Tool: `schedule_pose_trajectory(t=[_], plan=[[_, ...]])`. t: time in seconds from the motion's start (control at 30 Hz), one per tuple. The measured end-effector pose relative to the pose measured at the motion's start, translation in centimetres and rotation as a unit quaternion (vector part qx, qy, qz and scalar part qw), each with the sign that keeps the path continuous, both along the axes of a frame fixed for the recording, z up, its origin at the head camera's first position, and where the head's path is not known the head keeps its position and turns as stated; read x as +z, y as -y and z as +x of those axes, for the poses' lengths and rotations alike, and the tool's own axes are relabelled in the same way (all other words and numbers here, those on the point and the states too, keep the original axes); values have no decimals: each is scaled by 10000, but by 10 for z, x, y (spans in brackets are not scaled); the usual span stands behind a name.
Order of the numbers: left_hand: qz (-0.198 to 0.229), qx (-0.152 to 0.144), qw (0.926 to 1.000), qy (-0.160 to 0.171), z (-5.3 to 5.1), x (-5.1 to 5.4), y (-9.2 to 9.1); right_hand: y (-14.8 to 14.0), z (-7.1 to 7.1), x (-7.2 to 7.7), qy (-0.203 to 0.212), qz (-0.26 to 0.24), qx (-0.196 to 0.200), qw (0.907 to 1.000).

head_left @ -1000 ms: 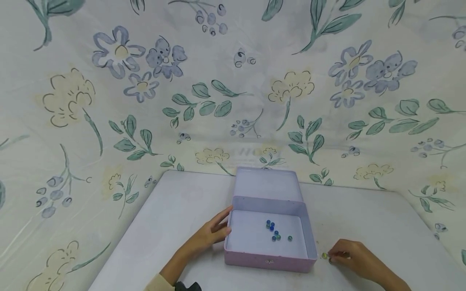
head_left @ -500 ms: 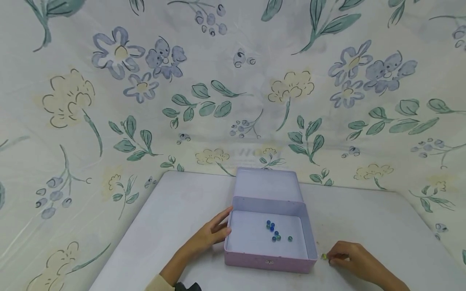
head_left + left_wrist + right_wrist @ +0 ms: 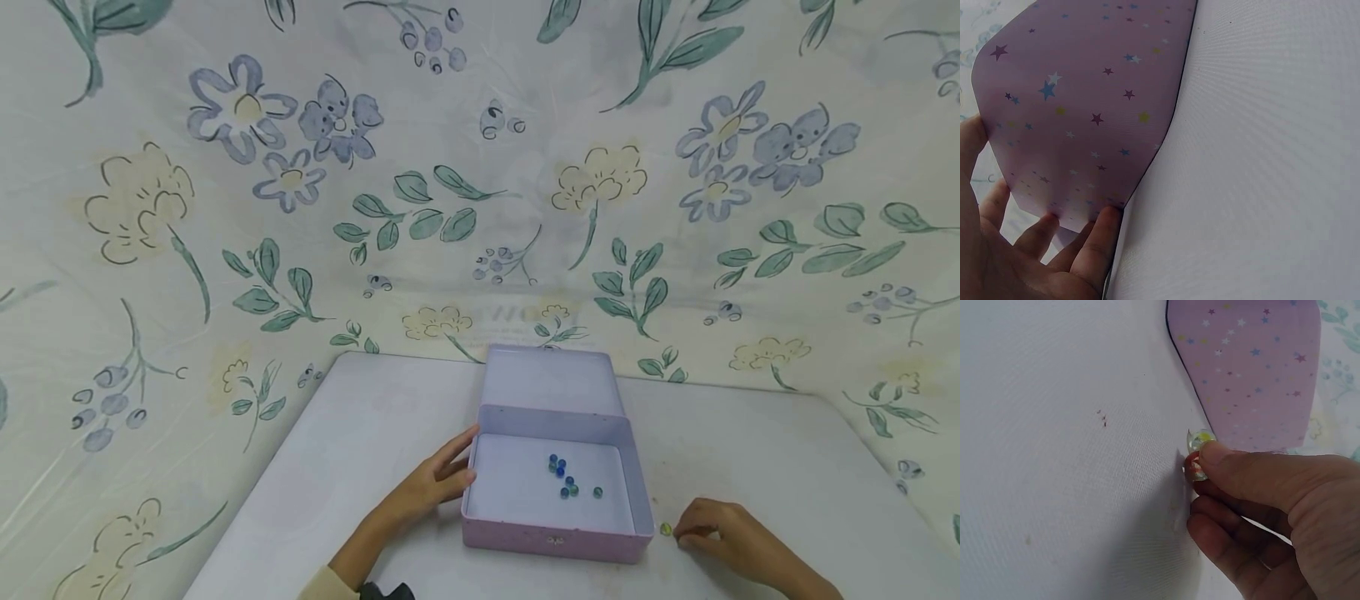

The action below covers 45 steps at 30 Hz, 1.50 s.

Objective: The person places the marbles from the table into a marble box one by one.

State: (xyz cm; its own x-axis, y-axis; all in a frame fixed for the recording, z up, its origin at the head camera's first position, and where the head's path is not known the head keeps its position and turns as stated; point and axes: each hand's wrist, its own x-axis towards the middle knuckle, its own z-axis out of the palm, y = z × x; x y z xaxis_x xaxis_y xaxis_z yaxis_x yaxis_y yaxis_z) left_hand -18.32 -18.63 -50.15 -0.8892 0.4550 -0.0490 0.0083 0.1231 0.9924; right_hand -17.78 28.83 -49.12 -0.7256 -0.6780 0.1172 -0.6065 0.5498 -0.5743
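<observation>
A lilac tin box (image 3: 557, 542) with a star pattern on its sides lies with its lid (image 3: 551, 381) folded back. Several blue and green glass marbles (image 3: 569, 481) rest on its floor. My left hand (image 3: 423, 486) touches the box's left wall with outstretched fingertips, seen in the left wrist view on the starred side (image 3: 1079, 112). To the right of the box, my right hand (image 3: 723, 533) pinches a small clear glass marble (image 3: 1197, 470) between thumb and forefinger, largely hidden by them. A yellow-green marble (image 3: 666, 528) sits just beyond those fingertips, by the box's front right corner.
The box stands on a white table (image 3: 390, 400). Behind the table hangs a flower-printed sheet (image 3: 450, 275). Tiny reddish specks (image 3: 1104, 419) lie on the tabletop near the right hand. A dark object (image 3: 386, 592) shows at the bottom edge by the left sleeve.
My right hand has shifted very slightly left, and the yellow-green marble beside its fingertips has moved a little toward the box. The left hand and the box have stayed put.
</observation>
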Motion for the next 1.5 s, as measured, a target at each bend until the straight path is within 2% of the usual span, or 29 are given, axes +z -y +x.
schedule_pose_trajectory(t=[0.23,0.43,0.67,1.03,1.5], plan=[[-6,12,10000,-25,-2,1,0,-2,0,4,-13,-257,-223,9994],[-25,8,10000,-34,-2,3,0,-5,0,9,328,-590,-240,9974],[-16,-41,10000,-20,-2,3,0,-5,-5,18,176,-717,-169,9971],[-68,43,10000,-1,-1,2,1,6,-18,48,-93,-897,116,9959],[-16,28,10000,41,0,0,-1,47,-40,81,-367,-771,424,9954]])
